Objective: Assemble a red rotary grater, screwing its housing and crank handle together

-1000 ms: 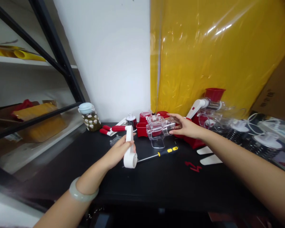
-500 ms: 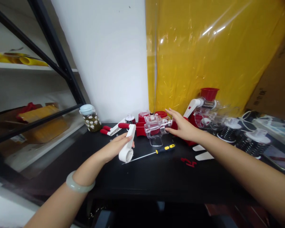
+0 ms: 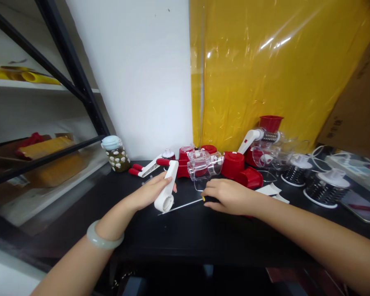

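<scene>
My left hand (image 3: 151, 188) is closed around a white crank handle (image 3: 169, 181) with a red grip at its upper end and a round socket at its lower end. Close to the tabletop, my right hand (image 3: 230, 196) curls its fingers over the handle of a screwdriver (image 3: 184, 205). The screwdriver's thin shaft points left, towards the crank socket, and most of its handle is hidden under my fingers. Behind both hands stands a clear plastic housing (image 3: 200, 163). A second crank handle (image 3: 149, 166), with red grips beside it, lies behind my left hand.
Red plastic parts (image 3: 233, 163) stand behind my right hand. White-topped grater drums (image 3: 327, 188) and a phone (image 3: 362, 207) are at the right. A jar with a light blue lid (image 3: 115, 153) stands at the back left, beside a black-framed shelf (image 3: 92, 107).
My right hand has come down and towards me from the clear housing to the screwdriver's handle, and its fingers have closed. My left hand keeps the crank handle in nearly the same place.
</scene>
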The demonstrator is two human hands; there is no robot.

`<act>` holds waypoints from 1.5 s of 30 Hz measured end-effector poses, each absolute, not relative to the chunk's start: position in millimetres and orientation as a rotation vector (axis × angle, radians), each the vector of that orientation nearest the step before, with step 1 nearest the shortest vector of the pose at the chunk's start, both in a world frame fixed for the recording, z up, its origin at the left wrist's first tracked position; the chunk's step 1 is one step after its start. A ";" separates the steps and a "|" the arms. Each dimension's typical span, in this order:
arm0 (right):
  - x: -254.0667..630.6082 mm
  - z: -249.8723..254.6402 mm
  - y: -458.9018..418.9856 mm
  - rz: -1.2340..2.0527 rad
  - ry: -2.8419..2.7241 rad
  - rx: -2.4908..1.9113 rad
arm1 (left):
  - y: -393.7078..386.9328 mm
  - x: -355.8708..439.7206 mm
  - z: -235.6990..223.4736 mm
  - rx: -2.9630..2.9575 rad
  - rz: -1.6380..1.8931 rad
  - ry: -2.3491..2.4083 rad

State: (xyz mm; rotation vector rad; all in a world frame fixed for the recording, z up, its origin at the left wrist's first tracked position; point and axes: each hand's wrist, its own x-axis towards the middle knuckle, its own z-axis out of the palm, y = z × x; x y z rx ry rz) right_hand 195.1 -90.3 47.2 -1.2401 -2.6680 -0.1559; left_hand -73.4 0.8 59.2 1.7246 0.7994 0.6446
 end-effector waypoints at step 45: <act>248.8 36.2 -92.2 -0.800 -2.375 -1.055 | 34.7 -57.9 27.7 1.279 0.998 0.709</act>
